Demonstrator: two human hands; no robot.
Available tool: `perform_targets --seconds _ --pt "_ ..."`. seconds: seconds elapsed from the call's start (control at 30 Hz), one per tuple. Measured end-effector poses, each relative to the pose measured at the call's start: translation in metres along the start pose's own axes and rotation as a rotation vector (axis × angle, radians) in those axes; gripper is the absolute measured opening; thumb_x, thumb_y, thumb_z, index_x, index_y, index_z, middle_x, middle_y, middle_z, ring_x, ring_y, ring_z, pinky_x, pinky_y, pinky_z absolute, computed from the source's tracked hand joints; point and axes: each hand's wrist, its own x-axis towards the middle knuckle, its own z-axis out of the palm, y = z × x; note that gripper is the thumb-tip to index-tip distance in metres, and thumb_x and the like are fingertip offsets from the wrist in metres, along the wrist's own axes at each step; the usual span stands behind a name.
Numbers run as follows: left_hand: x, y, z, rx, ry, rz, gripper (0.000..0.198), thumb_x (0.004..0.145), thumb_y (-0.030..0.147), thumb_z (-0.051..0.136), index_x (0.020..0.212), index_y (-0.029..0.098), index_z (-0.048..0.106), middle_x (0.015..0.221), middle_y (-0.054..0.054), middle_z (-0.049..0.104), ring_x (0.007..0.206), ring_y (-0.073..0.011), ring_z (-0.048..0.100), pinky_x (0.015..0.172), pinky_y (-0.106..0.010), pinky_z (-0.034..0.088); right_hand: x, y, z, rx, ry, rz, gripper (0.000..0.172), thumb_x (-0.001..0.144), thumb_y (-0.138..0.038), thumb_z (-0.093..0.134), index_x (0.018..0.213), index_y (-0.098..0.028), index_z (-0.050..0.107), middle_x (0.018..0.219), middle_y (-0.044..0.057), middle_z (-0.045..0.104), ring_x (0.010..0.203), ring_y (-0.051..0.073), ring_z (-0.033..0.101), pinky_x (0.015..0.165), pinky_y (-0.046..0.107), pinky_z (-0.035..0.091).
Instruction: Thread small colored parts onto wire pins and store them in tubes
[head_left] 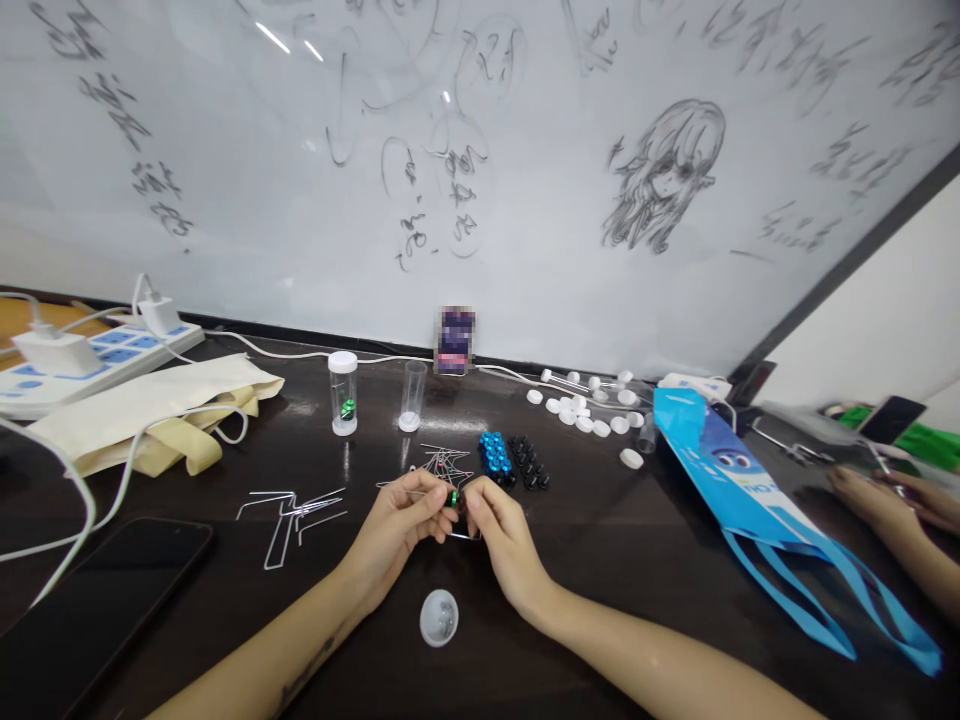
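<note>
My left hand [409,515] and my right hand [499,530] meet at the middle of the dark table, fingers closed. Between their fingertips shows a small shiny green part [454,498], pinched by the left. The right fingers close on something mostly hidden; a thin metal wire [463,537] shows just under the fingertips. Behind the hands lies a pile of thin wire pieces [442,462]. Right of it stand blue metallic parts [496,455] and black parts [529,464] in rows. Nearer me sits a small white cup [439,617] with small bits inside.
Bent metal rods [292,510] and a phone [105,610] lie left. A capped clear tube [343,395] with green parts and another tube [412,398] stand behind. White caps [585,420] and a blue bag [735,480] lie right. Another person's hands [885,505] are far right.
</note>
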Motion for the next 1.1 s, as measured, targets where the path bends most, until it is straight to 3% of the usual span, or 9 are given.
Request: perform_targets --seconds 0.17,0.27,0.53,0.67,0.8,0.93,1.1 --pt "0.0001 -0.0007 -0.0012 -0.006 -0.003 -0.007 0.021 0.077 0.032 0.073 0.081 0.013 0.066 0.066 -0.005 0.069 0.058 -0.0108 0.06 0.056 -0.02 0.045 -0.0006 -0.0014 -0.0009 0.023 0.026 -0.006 0.025 0.097 -0.041 0.042 0.091 -0.02 0.055 0.069 -0.002 0.046 0.065 0.014 0.044 0.063 0.026 0.037" --pt "0.0 -0.0006 -0.0011 -0.004 -0.001 -0.005 0.02 0.076 0.032 0.074 0.079 0.014 0.066 0.066 -0.005 0.069 0.057 -0.0112 0.06 0.056 -0.021 0.044 -0.0006 -0.0026 -0.0012 0.001 0.007 -0.03 0.031 0.097 -0.041 0.042 0.08 -0.019 0.055 0.069 -0.001 0.046 0.066 0.015 0.044 0.064 0.026 0.037" --pt "0.0012 -0.0003 -0.0004 0.032 0.019 0.009 0.018 0.076 0.028 0.074 0.074 0.013 0.065 0.065 -0.003 0.068 0.057 -0.0096 0.058 0.056 -0.02 0.045 -0.0002 0.0003 -0.0011 0.004 0.019 -0.029 0.036 0.099 -0.04 0.037 0.076 -0.018 0.054 0.068 -0.001 0.047 0.066 0.014 0.046 0.064 0.026 0.037" --pt "0.0012 -0.0007 -0.0003 0.039 0.029 0.011 0.017 0.076 0.028 0.074 0.074 0.013 0.065 0.066 -0.003 0.068 0.057 -0.0094 0.058 0.056 -0.019 0.046 -0.0005 0.0003 -0.0008 0.004 0.057 -0.008 0.032 0.099 -0.041 0.036 0.091 -0.019 0.057 0.068 -0.002 0.048 0.064 0.015 0.047 0.064 0.027 0.038" --pt "0.0009 -0.0011 -0.0005 0.031 0.025 0.019 0.018 0.075 0.029 0.075 0.073 0.013 0.066 0.066 -0.004 0.068 0.057 -0.01 0.059 0.056 -0.02 0.046 -0.0006 -0.0004 -0.0007 -0.004 0.015 -0.02 0.036 0.099 -0.042 0.036 0.082 -0.018 0.058 0.069 -0.001 0.049 0.066 0.015 0.047 0.065 0.027 0.038" --pt "0.0009 -0.0013 -0.0008 0.028 0.021 0.015 0.017 0.076 0.029 0.073 0.075 0.014 0.066 0.066 -0.004 0.069 0.058 -0.01 0.059 0.056 -0.019 0.047 -0.0002 -0.0003 -0.0011 0.012 0.024 -0.006 0.029 0.098 -0.041 0.039 0.092 -0.019 0.057 0.069 -0.002 0.048 0.065 0.015 0.047 0.065 0.026 0.038" --pt "0.0006 -0.0016 -0.001 0.022 0.022 0.012 0.016 0.077 0.027 0.073 0.075 0.013 0.065 0.066 -0.004 0.069 0.057 -0.0092 0.059 0.056 -0.019 0.047 0.0001 -0.0008 -0.0017 0.011 0.016 -0.014 0.03 0.099 -0.039 0.038 0.088 -0.019 0.058 0.07 -0.001 0.048 0.066 0.015 0.046 0.065 0.026 0.037"
